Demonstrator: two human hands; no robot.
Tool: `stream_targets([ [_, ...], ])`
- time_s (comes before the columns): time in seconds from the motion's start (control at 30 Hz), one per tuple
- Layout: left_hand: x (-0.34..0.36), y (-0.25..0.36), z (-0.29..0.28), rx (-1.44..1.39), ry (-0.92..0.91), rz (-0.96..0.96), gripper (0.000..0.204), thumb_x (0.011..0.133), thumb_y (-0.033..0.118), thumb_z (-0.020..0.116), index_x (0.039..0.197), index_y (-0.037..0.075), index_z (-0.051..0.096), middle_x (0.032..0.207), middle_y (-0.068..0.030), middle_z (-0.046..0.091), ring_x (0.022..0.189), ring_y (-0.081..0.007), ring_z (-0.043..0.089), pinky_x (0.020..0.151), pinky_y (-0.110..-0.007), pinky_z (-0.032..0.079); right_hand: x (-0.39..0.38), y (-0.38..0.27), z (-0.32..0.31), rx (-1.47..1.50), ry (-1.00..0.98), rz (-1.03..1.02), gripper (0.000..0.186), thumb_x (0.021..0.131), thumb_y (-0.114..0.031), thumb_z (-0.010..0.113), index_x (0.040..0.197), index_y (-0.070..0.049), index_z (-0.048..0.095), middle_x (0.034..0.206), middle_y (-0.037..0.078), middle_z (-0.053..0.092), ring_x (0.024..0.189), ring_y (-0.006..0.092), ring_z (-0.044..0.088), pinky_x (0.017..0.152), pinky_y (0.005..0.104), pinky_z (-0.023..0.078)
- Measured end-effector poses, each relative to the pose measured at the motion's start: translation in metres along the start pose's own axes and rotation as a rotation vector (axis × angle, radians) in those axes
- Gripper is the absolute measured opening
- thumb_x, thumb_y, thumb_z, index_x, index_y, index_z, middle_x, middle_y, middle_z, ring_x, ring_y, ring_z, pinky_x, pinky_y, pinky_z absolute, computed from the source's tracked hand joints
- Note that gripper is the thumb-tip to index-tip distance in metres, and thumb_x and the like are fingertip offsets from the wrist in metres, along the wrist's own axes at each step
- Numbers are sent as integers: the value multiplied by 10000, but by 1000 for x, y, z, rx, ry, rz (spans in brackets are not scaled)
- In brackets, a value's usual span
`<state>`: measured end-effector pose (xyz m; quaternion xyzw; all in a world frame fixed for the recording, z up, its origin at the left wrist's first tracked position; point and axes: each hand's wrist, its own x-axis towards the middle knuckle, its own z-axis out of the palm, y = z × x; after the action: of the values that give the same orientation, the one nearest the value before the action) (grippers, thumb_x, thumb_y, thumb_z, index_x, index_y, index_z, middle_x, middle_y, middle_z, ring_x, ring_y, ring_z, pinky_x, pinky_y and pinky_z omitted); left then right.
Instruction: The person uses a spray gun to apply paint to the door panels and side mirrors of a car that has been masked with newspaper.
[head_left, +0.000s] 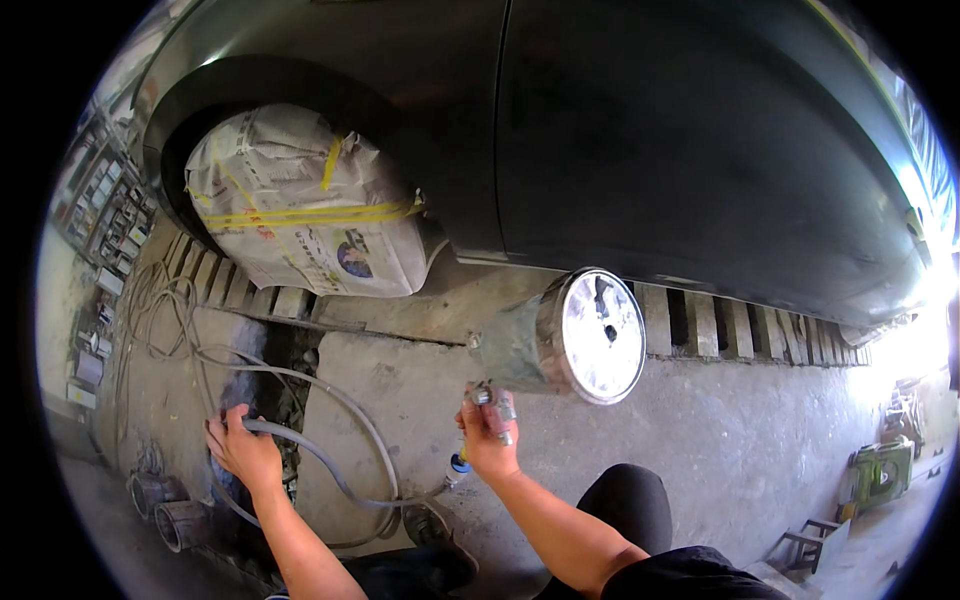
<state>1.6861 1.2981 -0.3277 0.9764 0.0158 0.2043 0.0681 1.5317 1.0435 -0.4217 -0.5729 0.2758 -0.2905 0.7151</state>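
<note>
In my right hand (487, 442) is a spray gun (497, 408), gripped by its handle, its metal nozzle end showing above my fingers. A large round cup (525, 345) with a shiny metal lid (606, 340) sits on the gun. My left hand (246, 458) is closed round a grey air hose (325, 458), off to the left. The hose runs toward a blue-ringed coupling (460, 464) below the gun. Beyond my hands stands a dark car body (700, 150). Its wheel (310, 215) is wrapped in printed paper with yellow tape.
More hose (165, 300) lies coiled on the concrete floor at the left. A slatted floor grating (745, 325) runs beneath the car. Two open cans (182, 525) rest at the lower left. A small stool (812, 545) and a green container (880, 475) stand at the right.
</note>
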Motion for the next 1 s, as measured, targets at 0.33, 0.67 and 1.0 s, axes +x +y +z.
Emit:
stream_targets([
  [0.33, 0, -1, 4, -20, -100, -19, 316, 712, 72, 700, 1008, 131, 606, 1206, -107, 495, 1256, -360, 359, 1000, -503, 305, -8, 33, -24, -73, 211, -34, 223, 924, -111, 549, 1118, -39, 466, 730, 14, 527, 631, 91, 477, 563, 251, 411],
  [0.67, 10, 0, 28, -40, -394, 40, 271, 649, 62, 715, 901, 137, 649, 1058, -61, 535, 1144, -307, 434, 1033, -501, 285, 16, 18, 17, -855, 155, -514, 597, 821, -15, 587, 1333, 40, 287, 1153, 229, 460, 1016, 383, 532, 845, 418, 475],
  [1.0, 42, -59, 78, -41, -613, 108, 179, 648, 148, 737, 814, 141, 670, 959, -64, 593, 1034, -306, 491, 987, -478, 321, 34, -37, 122, -1021, -125, -323, 663, 772, -9, 553, 1348, 63, 233, 1263, 297, 364, 1029, 498, 490, 812, 478, 497],
])
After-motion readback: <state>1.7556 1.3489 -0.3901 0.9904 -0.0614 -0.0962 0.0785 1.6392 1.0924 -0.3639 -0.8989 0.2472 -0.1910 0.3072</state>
